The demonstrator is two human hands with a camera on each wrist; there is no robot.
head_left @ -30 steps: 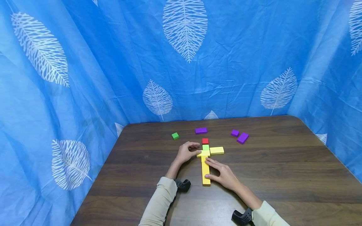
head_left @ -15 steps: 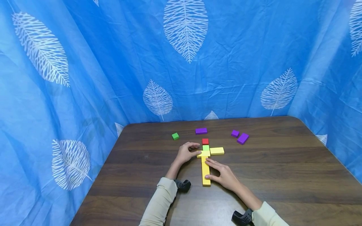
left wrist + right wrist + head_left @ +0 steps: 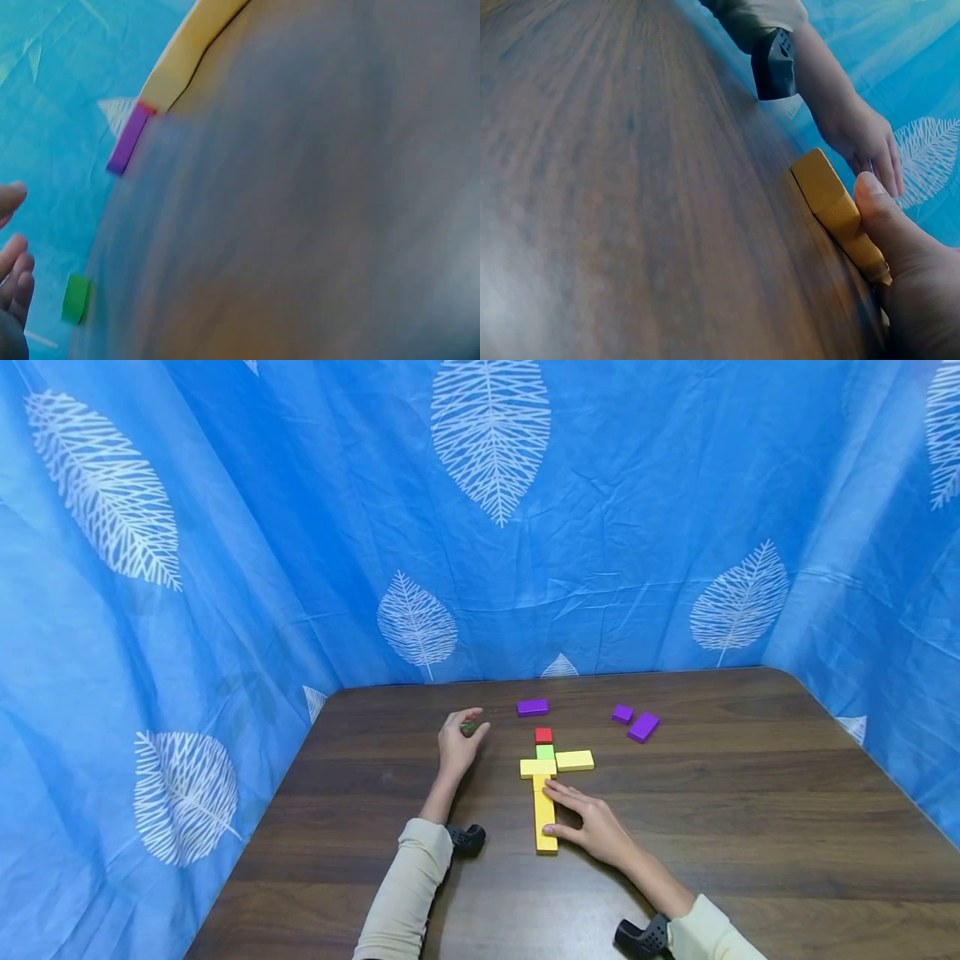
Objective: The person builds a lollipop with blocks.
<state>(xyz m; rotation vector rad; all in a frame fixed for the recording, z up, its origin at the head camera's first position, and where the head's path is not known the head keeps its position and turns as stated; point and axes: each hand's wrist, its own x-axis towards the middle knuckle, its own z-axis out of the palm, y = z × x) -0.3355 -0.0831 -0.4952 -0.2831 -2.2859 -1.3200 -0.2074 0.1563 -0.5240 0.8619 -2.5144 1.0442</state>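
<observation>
My left hand (image 3: 457, 750) reaches over a loose green block (image 3: 468, 727) at the back left, thumb and fingers spread about it. In the left wrist view a gap shows between the fingers and that green block (image 3: 75, 300). My right hand (image 3: 598, 829) touches the right side of a long yellow strip of blocks (image 3: 546, 818) with its thumb and fingertips. At the strip's far end lies a crosswise yellow block (image 3: 534, 767), then a green block (image 3: 544, 752) and a red block (image 3: 543, 736). Another yellow block (image 3: 575, 761) lies just right of the crosswise one.
A purple block (image 3: 532, 707) lies behind the red one. Two more purple pieces, a small block (image 3: 622, 714) and a longer block (image 3: 643, 727), lie at the back right. A blue leaf-print curtain (image 3: 600, 527) hangs behind the dark wooden table (image 3: 750, 793).
My left hand has left the crosswise yellow block and moved back and left to the loose green block. The right hand stays at the yellow strip.
</observation>
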